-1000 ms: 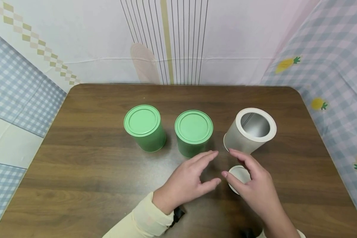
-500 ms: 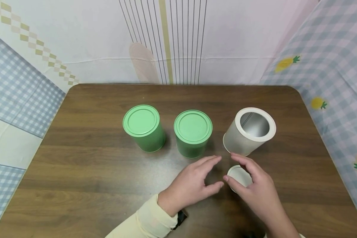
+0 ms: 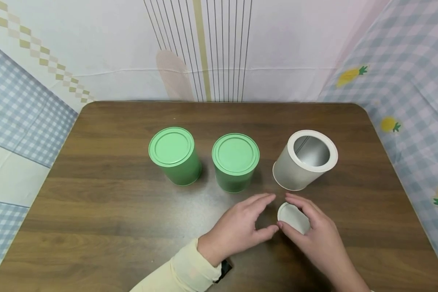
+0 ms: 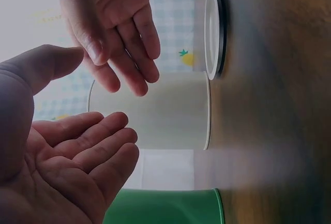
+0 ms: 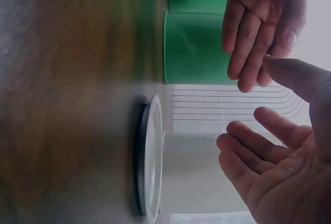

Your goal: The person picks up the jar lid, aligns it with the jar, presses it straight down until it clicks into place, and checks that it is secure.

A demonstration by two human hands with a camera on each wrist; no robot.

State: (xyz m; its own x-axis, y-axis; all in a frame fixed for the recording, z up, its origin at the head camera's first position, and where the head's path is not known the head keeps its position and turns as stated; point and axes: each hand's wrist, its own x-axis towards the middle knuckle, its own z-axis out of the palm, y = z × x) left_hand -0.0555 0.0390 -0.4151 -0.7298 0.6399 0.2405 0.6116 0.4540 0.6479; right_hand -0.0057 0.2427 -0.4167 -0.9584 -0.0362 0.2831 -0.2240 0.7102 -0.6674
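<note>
Wood-grained tabletop [image 3: 113,202] bears a round, rimmed lid [image 3: 293,218].

This is looking like a cloth-screened corner or booth; whether a home or a workplace is housing it, the views are leaving unclear. A wood-grained surface [image 3: 106,211] with rounded far corners is filling the middle. Behind it a pale sheet [image 3: 113,40] is hanging, creased and showing printed stripes [image 3: 202,50]. A blue checked cloth [image 3: 18,85] is slanting down the left side, while a blue gingham cloth [image 3: 405,73] is rippling in folds on the right, bearing yellow pineapple prints [image 3: 388,124].
</note>
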